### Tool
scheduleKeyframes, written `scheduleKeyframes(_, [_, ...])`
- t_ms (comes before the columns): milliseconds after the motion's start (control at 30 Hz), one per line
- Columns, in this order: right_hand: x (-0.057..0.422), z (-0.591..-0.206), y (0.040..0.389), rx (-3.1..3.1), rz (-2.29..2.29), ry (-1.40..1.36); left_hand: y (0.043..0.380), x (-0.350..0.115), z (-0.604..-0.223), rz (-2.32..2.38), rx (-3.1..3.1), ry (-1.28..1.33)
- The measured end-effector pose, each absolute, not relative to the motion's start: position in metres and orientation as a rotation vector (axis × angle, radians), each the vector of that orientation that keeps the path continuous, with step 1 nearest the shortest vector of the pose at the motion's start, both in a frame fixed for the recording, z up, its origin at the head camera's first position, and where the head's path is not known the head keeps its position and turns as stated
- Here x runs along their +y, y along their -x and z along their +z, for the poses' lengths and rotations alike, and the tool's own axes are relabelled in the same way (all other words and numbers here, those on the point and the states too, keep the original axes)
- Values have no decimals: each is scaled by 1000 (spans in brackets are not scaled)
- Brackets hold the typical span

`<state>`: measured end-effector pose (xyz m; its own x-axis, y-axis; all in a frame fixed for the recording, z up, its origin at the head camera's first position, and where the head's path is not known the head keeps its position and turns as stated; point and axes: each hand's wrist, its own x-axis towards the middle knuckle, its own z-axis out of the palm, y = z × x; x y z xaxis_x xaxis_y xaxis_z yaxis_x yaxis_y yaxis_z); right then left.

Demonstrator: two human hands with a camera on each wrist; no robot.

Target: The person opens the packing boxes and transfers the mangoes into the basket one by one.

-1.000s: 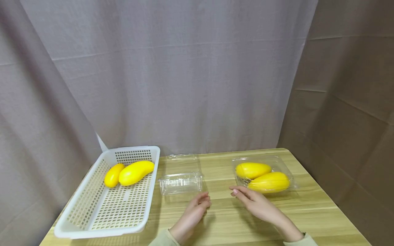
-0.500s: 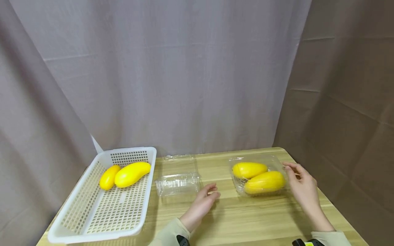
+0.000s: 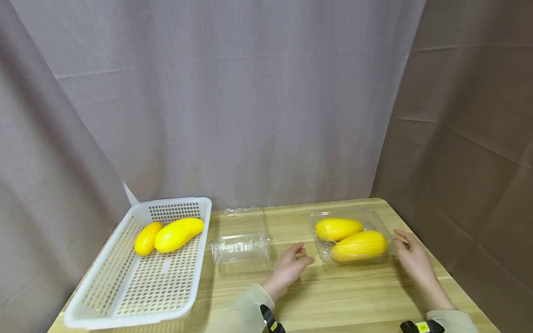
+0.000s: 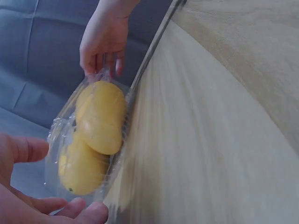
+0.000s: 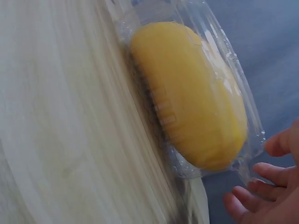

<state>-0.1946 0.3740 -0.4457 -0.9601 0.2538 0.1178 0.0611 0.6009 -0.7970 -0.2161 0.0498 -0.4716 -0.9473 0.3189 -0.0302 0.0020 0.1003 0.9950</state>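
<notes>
Two yellow fruits, mango-like in shape, lie in a clear plastic clamshell box (image 3: 372,217) on the right of the table; one fruit (image 3: 359,246) is nearer me. My right hand (image 3: 414,261) is at the box's right end, fingers slightly bent. Its fingertips (image 5: 268,173) are at the box's corner in the right wrist view; whether they touch it, I cannot tell. My left hand (image 3: 289,269) stands left of the box, a small gap between them in the head view. Thumb and fingers are spread apart around nothing in the left wrist view.
A white perforated basket (image 3: 195,277) at the left holds a smaller yellow fruit (image 3: 148,238) and a bigger curved one (image 3: 179,235). Between basket and box lies another clear clamshell (image 3: 241,249), its lid laid back. Grey curtains (image 3: 266,115) hang behind the wooden table (image 3: 329,305).
My right hand has swung from in front of the box to its right end. The left hand has moved right, closer to the box. The head view has shifted slightly.
</notes>
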Motion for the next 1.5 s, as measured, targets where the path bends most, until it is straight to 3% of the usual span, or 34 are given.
scheduleKeyframes(1000, [322,-453,206,-2705,1351,77,224,52,-490,2071,2140,-263])
scheduleKeyframes(1500, [291,-447,202,-2497,861,-318,225,55,-498,2144,2146,-225])
